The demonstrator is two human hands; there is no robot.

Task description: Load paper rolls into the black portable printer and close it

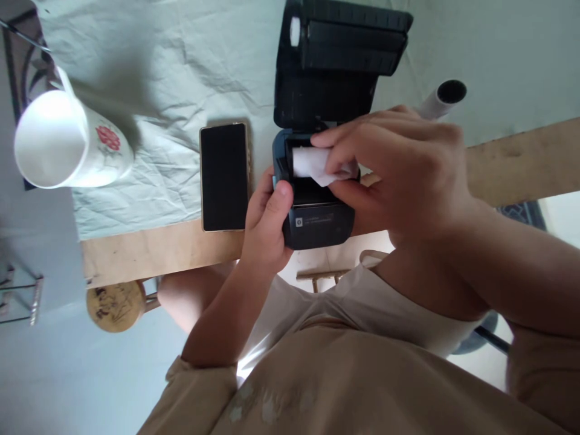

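A small dark receipt printer sits at the table's edge, its black lid swung up and back. My left hand grips the printer's left side, thumb on the rim of the paper bay. In the bay lies a white paper roll, and my right hand reaches in from the right with its fingers closed on it. A loose flap of paper hangs by the fingertips. The roll's right end is hidden by my fingers. Behind my right hand, a white tube with a dark hollow end shows in part.
Left of the printer lies a phone with a black screen. Farther left is a white mug with a red flower. A creased pale green cloth covers the wooden table. A round stool stands below.
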